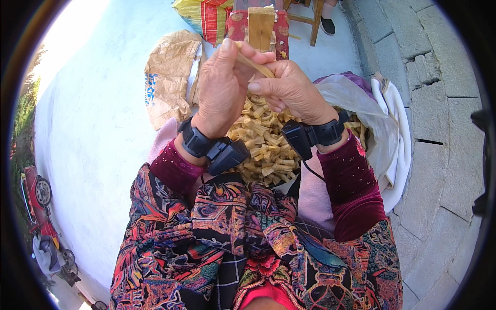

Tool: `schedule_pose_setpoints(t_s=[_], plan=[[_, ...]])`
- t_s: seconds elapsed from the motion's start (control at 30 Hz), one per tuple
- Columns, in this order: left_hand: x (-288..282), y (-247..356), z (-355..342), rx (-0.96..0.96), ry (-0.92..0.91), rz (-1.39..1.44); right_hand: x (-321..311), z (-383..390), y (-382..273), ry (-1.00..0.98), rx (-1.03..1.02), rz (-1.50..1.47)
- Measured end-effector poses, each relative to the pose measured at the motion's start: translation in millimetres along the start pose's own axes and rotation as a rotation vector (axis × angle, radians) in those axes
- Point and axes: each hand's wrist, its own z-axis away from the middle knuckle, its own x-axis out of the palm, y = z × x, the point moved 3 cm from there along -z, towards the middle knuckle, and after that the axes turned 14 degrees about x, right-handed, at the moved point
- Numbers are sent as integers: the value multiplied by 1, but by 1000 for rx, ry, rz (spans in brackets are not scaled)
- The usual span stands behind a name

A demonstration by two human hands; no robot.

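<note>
My left hand (223, 88) and my right hand (290, 89) are raised together above a heap of short, pale tan folded pieces (263, 150). Between them is a thin, pale tan strip (256, 66); the fingers of both hands are closed on it, my right thumb pressing near its lower end. Each wrist wears a black strapped device. Just beyond my hands a wooden block (261, 28) stands on a red patterned surface (235, 31). The heap is partly hidden by my hands and lies beside a translucent plastic sheet (336, 90).
A brown paper bag (168, 80) lies at upper left, below a red-and-yellow woven sack (209, 18). A wooden stool (314, 26) and another person's shoe (326, 26) are at upper right. A grey block surface (429, 155) runs along the right; a red vehicle (41, 201) is at far left.
</note>
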Motion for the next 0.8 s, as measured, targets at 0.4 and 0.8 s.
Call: schedule_pose_setpoints(t_s=[0.4,0.8], plan=[[-3,35,-1,830,-427,-847,10,12,-15,156,-280,62],[-5,4,0,4,-252,-958,-3,0,1,375,-263,406]])
